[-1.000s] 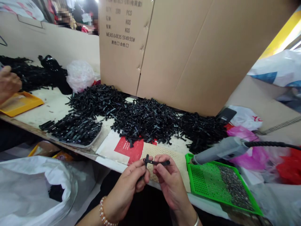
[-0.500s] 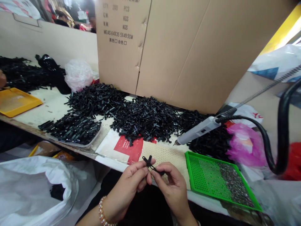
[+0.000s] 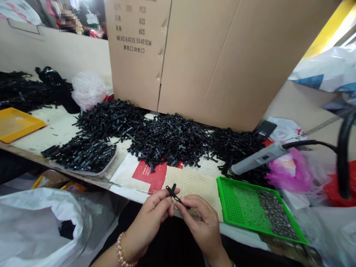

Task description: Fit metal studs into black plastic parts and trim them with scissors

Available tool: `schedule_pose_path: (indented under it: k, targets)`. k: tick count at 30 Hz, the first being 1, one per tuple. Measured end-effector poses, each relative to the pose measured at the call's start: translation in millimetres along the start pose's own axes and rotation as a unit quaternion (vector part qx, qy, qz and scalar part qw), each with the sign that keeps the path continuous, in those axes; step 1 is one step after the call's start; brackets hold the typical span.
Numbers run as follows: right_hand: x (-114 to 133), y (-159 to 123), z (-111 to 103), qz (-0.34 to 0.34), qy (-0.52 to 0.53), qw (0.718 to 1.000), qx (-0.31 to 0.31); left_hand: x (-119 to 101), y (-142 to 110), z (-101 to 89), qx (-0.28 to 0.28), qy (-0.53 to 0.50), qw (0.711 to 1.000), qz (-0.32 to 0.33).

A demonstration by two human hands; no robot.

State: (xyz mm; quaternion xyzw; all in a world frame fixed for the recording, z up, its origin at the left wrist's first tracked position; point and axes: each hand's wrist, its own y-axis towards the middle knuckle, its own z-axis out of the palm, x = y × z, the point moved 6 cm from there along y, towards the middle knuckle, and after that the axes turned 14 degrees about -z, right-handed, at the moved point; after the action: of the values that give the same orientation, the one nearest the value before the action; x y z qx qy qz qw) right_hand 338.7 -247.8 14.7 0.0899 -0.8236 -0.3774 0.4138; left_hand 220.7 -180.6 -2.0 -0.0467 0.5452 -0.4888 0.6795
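Note:
Two small black slotted strips (image 3: 172, 190) cross each other in an X between my hands, above the front edge of the bench. My left hand (image 3: 150, 217) pinches the crossing strips between thumb and fingertips. The thumb and fingers of my right hand (image 3: 201, 220) are closed on the lower right end of one strip. What joins the strips at the crossing is too small to make out. Behind my hands lies a cream dimpled mat (image 3: 191, 184). A grey electric screwdriver (image 3: 257, 157) hangs to the right, its tip over the black pile.
Heaps of black strips (image 3: 171, 139) spread before a tall cardboard box (image 3: 211, 59). At right stands a green tray (image 3: 239, 205) with small metal parts (image 3: 275, 213). A clear tray of strips (image 3: 83, 154), a yellow tray (image 3: 20, 124) and a white sack (image 3: 36, 222) are left.
The hanging screwdriver has swung to the right, away from the mat. My hands keep their grip on the crossed strips, and the view has shifted slightly.

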Motion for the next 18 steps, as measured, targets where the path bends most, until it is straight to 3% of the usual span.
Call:
schedule_pose_path:
  k: [12,18]
  targets:
    - [-8.1,-5.0,-1.0,0.044,0.002,0.999,-0.016,1.6,6.9,1.2,0.007,0.047,0.999,-0.017]
    - [-9.9,-5.8,1.3,0.043,-0.002,0.999,0.005,1.2,8.6,1.1,0.011,0.057,0.998,-0.013]
